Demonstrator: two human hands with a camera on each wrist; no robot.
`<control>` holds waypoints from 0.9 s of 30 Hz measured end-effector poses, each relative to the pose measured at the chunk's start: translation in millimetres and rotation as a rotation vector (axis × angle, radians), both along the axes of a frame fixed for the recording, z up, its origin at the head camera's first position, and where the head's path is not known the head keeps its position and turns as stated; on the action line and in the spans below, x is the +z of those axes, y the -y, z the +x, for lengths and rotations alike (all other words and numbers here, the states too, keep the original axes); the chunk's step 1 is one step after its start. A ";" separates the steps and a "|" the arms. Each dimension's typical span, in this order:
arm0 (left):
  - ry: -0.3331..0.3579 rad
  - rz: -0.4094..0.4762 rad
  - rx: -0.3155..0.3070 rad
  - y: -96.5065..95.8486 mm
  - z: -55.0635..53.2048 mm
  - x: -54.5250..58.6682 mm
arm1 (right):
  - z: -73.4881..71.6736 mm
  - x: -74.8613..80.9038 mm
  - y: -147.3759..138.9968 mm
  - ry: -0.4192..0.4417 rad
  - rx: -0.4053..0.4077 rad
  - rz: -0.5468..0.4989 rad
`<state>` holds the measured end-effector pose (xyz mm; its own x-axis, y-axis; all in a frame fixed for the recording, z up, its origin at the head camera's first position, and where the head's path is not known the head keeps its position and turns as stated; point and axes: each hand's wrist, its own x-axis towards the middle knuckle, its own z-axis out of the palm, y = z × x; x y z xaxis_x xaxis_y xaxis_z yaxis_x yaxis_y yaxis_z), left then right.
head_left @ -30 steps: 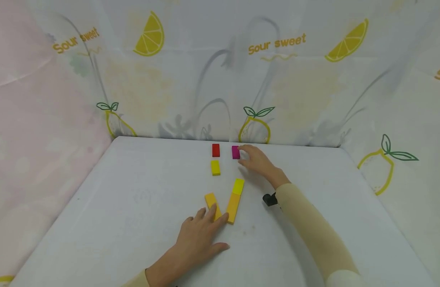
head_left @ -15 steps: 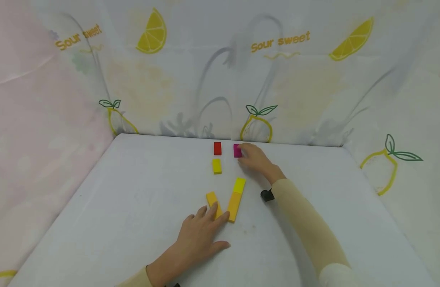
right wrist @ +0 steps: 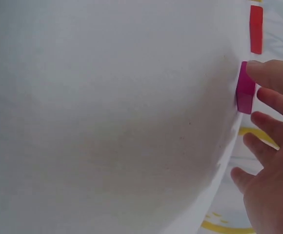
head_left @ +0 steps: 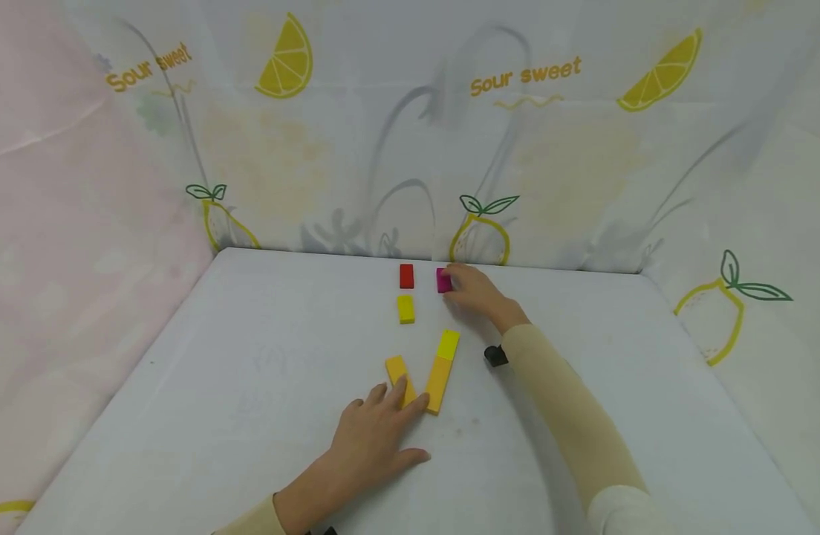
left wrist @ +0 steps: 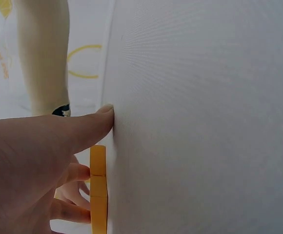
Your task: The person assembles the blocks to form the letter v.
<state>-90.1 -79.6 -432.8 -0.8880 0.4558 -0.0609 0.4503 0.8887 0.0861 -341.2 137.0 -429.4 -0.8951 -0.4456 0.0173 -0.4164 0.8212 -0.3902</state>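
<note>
At the far side of the table, my right hand (head_left: 478, 290) pinches a magenta block (head_left: 442, 281) between thumb and fingers; in the right wrist view the thumb tip lies over one end of the block (right wrist: 245, 87). My left hand (head_left: 373, 431) is spread low with straight fingers. Its fingertips rest on an orange block (head_left: 396, 367) and reach the near end of a longer orange strip (head_left: 439, 385). A yellow block (head_left: 448, 345) adjoins the strip's far end. Together the strip and the slanted orange block make a V shape.
A red block (head_left: 406, 276) lies left of the magenta one, and a yellow block (head_left: 406, 310) lies just nearer than the red. Behind the white table (head_left: 263, 446) hangs a lemon-printed cloth (head_left: 356, 148). A black wrist device (head_left: 495, 356) shows at my right sleeve.
My right hand has moved slightly left and closed in round the magenta block. The left hand keeps its place on the orange blocks. The view has shifted a little.
</note>
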 end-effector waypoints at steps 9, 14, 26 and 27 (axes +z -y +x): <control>0.028 -0.010 0.013 -1.5 -2.4 -0.1 | -6.9 0.4 4.4 0.031 -0.007 -0.016; 0.053 -0.008 0.026 -2.8 -0.7 -1.0 | -6.8 -2.8 7.1 0.067 -0.023 -0.050; 0.045 -0.004 0.016 -2.6 0.0 -2.3 | -5.0 0.1 9.3 0.085 -0.047 -0.043; 0.044 -0.003 0.016 -2.6 -0.1 -2.2 | -5.5 0.4 9.5 0.086 -0.047 -0.040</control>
